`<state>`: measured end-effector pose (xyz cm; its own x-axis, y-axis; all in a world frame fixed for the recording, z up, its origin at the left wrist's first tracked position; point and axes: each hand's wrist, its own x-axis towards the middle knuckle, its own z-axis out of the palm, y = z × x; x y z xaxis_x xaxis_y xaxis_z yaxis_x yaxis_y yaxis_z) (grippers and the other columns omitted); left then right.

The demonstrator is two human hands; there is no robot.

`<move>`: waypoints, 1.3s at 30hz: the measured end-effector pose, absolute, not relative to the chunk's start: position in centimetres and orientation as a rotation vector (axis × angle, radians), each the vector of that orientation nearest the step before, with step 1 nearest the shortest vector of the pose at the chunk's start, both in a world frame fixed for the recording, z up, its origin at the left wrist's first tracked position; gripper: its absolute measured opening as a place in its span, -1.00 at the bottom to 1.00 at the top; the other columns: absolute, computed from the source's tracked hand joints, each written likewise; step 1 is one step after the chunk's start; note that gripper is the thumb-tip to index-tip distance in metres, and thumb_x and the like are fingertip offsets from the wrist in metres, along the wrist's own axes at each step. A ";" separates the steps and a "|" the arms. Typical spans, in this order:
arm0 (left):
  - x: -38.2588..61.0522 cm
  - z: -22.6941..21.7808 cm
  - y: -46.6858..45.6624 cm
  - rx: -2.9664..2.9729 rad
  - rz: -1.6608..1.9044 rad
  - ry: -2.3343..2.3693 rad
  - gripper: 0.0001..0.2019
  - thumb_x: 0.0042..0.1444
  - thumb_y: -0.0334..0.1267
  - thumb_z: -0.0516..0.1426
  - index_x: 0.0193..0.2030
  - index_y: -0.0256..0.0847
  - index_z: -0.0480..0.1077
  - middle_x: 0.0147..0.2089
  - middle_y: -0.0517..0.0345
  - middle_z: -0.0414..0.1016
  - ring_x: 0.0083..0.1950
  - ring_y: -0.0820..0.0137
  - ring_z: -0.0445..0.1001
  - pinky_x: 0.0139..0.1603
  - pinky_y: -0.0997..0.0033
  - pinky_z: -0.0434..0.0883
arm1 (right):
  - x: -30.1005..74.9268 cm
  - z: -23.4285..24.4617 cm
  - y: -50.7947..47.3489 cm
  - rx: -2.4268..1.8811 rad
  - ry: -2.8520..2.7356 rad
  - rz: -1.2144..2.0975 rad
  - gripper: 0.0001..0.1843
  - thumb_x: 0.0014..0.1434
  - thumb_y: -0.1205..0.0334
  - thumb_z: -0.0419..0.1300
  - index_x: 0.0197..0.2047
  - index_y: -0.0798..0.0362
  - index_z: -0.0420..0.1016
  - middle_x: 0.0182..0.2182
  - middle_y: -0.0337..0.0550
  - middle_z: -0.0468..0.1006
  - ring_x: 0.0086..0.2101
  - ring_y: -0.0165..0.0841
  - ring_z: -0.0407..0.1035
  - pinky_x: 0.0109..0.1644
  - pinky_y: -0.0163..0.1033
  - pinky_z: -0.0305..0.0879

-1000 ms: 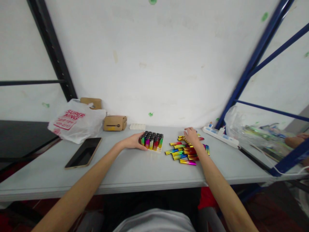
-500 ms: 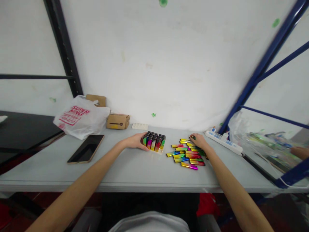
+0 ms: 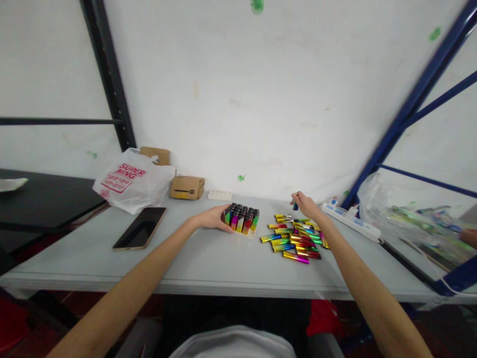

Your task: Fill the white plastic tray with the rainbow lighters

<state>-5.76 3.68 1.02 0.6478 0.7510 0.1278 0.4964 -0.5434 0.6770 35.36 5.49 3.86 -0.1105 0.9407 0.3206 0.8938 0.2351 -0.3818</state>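
Several colourful lighters (image 3: 242,219) with black tops stand upright in rows in a pale tray (image 3: 250,233). My left hand (image 3: 216,219) is closed around the left side of this tray. Over on the right, my right hand (image 3: 304,205) is raised above the table and pinches a single lighter (image 3: 295,204), its dark end pointing down. Below that hand lies a loose pile of shiny lighters (image 3: 294,241) in yellow, blue, green, red and magenta. The lighters' far ends are partly hidden by my right forearm.
A phone (image 3: 140,228) lies at the left, near a white plastic bag (image 3: 136,181). A cardboard box (image 3: 187,188) and another white tray (image 3: 219,195) stand by the wall. At the right are a power strip (image 3: 350,221) and a blue frame post (image 3: 406,109). Another person's hand (image 3: 468,237) shows at the edge.
My right hand has lifted from the pile with a lighter in its fingers and moved up and back. My left hand stays at the tray. The whole view has shifted slightly.
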 end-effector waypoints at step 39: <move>-5.7 1.0 3.3 2.235 0.526 0.960 -0.04 -0.20 0.07 0.42 0.33 -0.23 0.20 0.32 -0.03 0.37 0.24 0.09 0.39 0.27 0.19 0.34 | 22.7 1.2 0.5 -1.132 -1.285 1.211 -0.46 0.26 -0.17 -0.10 -0.62 -0.04 0.00 -0.77 -0.41 -0.10 -0.74 -0.53 -0.21 -0.68 -0.38 -0.30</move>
